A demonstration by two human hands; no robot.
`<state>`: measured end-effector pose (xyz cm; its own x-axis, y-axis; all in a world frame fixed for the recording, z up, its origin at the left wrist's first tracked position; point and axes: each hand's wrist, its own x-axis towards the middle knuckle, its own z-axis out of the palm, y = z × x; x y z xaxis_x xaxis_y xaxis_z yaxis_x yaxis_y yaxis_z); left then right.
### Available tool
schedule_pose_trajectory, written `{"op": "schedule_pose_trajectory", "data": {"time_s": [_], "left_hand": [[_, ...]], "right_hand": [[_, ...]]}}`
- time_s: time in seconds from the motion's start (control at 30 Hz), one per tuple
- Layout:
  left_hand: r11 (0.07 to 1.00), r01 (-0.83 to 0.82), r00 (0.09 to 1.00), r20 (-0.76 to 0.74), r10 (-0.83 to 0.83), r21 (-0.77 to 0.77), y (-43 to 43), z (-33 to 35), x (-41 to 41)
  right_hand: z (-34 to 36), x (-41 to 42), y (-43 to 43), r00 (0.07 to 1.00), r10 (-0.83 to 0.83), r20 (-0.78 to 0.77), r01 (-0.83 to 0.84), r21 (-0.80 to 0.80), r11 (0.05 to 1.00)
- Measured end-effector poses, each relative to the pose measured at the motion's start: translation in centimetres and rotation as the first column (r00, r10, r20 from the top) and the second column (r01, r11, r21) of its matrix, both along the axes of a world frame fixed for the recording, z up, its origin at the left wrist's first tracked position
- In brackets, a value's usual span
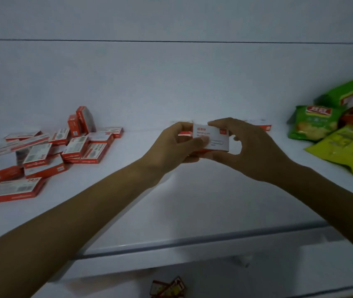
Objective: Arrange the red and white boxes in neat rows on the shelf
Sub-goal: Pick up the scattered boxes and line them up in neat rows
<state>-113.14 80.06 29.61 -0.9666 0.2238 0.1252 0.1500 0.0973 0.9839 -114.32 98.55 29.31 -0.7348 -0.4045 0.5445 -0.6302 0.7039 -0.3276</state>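
Shelf (171,201): white and dimly lit, it is bearing a jumbled box pile (42,155) at left and snack bags (330,134) at right.
Held item: a red and white box (216,137) is hovering above the shelf's middle.
Left hand (177,145): is curling round the box's left end.
Right hand (255,151): is pinching its right end.

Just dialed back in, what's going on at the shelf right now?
A person holds one red and white box between the left hand and the right hand, above the middle of the white shelf. Most of the boxes lie unsorted in a jumbled pile at the left. A few boxes sit along the back wall, partly hidden behind the hands. Snack bags lie at the right.
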Motion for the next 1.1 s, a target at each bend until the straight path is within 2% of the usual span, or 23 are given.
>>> {"op": "schedule_pose_trajectory", "data": {"time_s": [0.1,0.17,0.23,0.37,0.5,0.63,0.73,0.83,0.97,1.03,1.1], "left_hand": [[0.986,0.014,0.991,-0.132,-0.036,-0.165,3.1,-0.1,-0.8],[0.930,-0.050,0.961,-0.271,-0.055,-0.365,5.0,-0.4,-1.2],[0.860,-0.151,0.930,-0.364,-0.043,-0.488,6.8,-0.8,-1.6],[0.820,-0.276,0.877,-0.480,0.002,-0.502,9.6,-1.6,-2.7],[0.763,-0.359,0.809,-0.587,-0.033,-0.538,11.5,-2.2,-4.4],[0.669,-0.395,0.825,-0.564,-0.044,-0.630,12.9,-3.4,-6.0],[0.619,-0.396,0.855,-0.517,-0.021,-0.679,13.8,-4.0,-6.9],[0.573,-0.401,0.863,-0.504,-0.026,-0.715,13.9,-4.7,-7.2],[0.564,-0.336,0.915,-0.403,0.006,-0.755,13.7,-5.2,-7.5],[0.553,-0.341,0.913,-0.409,0.000,-0.761,13.7,-5.3,-7.7],[0.544,-0.357,0.903,-0.429,-0.005,-0.759,13.7,-5.4,-7.8]], "right_hand": [[0.3,-0.5,3.6,1.000,-0.021,-0.011,0.021,0.011,1.000],[0.5,-1.0,5.7,0.999,-0.028,-0.017,0.028,0.000,1.000],[0.6,-1.6,7.5,1.000,-0.024,-0.014,0.024,-0.011,1.000],[0.3,-2.7,10.5,1.000,-0.006,0.001,0.006,0.012,1.000],[0.1,-4.4,13.2,1.000,0.009,-0.004,-0.009,0.038,0.999],[-0.4,-5.9,15.0,1.000,-0.010,0.024,0.007,0.102,0.995],[-0.9,-7.2,15.9,0.994,-0.028,0.106,0.010,0.163,0.987],[-1.5,-7.9,16.2,0.974,-0.086,0.209,0.014,0.325,0.946],[-2.1,-6.8,15.8,1.000,0.021,0.011,-0.024,0.463,0.886],[-2.0,-6.4,15.4,1.000,0.024,0.009,-0.025,0.521,0.853],[-1.9,-7.0,15.1,0.997,-0.007,0.078,-0.038,0.552,0.833]]}}
